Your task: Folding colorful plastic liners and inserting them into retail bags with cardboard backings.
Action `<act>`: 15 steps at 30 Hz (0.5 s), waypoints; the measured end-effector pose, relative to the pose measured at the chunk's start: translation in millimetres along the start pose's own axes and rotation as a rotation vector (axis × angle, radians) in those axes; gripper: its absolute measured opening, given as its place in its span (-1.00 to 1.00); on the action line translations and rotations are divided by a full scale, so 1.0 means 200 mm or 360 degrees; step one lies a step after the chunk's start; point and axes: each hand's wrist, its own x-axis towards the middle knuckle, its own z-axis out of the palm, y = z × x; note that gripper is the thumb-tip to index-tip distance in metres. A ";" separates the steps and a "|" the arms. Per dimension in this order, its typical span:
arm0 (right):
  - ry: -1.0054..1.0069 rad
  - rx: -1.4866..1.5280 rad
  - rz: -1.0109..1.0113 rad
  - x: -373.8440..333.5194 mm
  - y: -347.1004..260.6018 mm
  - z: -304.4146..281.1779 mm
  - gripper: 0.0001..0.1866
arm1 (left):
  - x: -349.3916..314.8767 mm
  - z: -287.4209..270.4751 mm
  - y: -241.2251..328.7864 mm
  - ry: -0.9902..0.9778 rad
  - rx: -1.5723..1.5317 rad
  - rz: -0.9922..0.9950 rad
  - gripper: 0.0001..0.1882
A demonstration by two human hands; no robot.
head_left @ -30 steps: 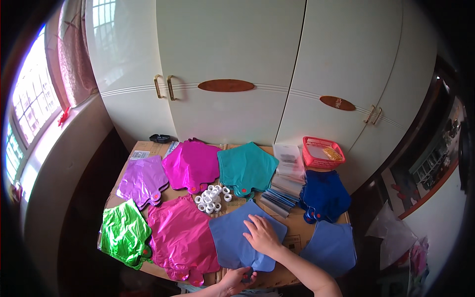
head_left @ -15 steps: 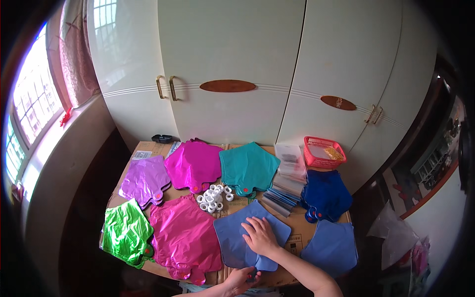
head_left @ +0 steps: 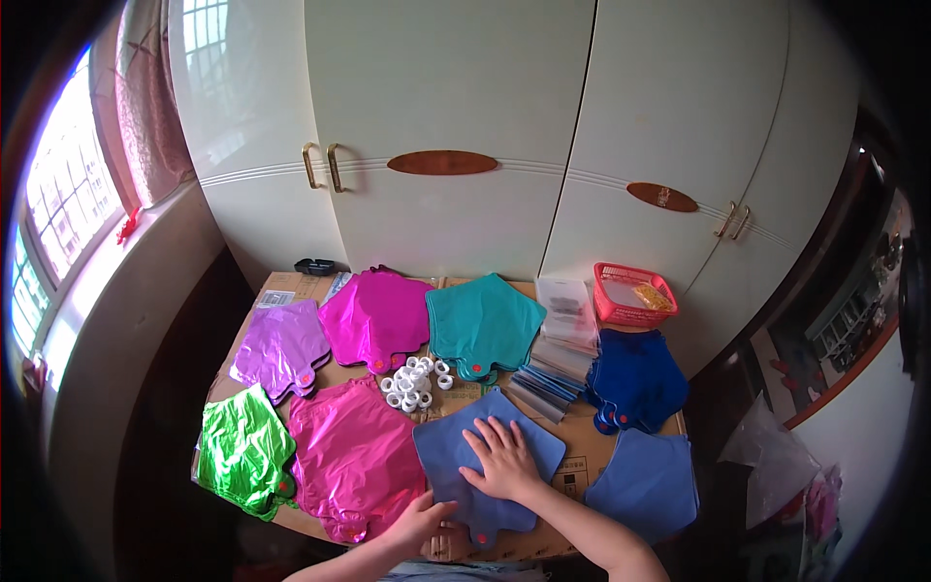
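My right hand (head_left: 502,461) lies flat, fingers spread, on a matte blue five-sided flat piece (head_left: 461,456) at the front of the table. A rounded tab with a red dot (head_left: 482,536) sticks out from its lower edge. By the lower left edge of this piece, my left hand (head_left: 424,521) has thumb and fingers apart, with nothing visible between them. Its fingers lie close to the right edge of a shiny pink piece (head_left: 354,456) of similar shape. Just behind the blue piece is a heap of white plastic rings (head_left: 412,383).
Similar pieces lie around: green (head_left: 242,451), lilac (head_left: 281,349), magenta (head_left: 373,315), teal (head_left: 485,320), dark blue (head_left: 640,378), another matte blue (head_left: 645,480). Fanned flat sleeves (head_left: 558,373) and a red basket (head_left: 630,296) stand right. Cardboard (head_left: 572,446) covers the table; white cabinets (head_left: 446,87) rise behind.
My left hand has left the tab of the blue piece and moved left, its fingers opening. The tab with its red dot now shows. My right hand has shifted slightly up, still on the piece.
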 end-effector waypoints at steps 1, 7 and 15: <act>-0.0021 -0.0012 0.0002 0.00 0.00 0.00 -0.31 | 0.02 -0.02 0.01 0.0040 0.0194 0.0119 -0.53; -0.0192 -0.0075 0.0018 0.01 0.00 -0.01 -0.21 | 0.12 -0.04 0.20 0.0417 0.1734 0.0682 -0.31; -0.0256 -0.0078 0.0042 0.01 0.00 0.00 -0.18 | 0.18 -0.02 0.16 0.0728 0.1841 0.0806 -0.43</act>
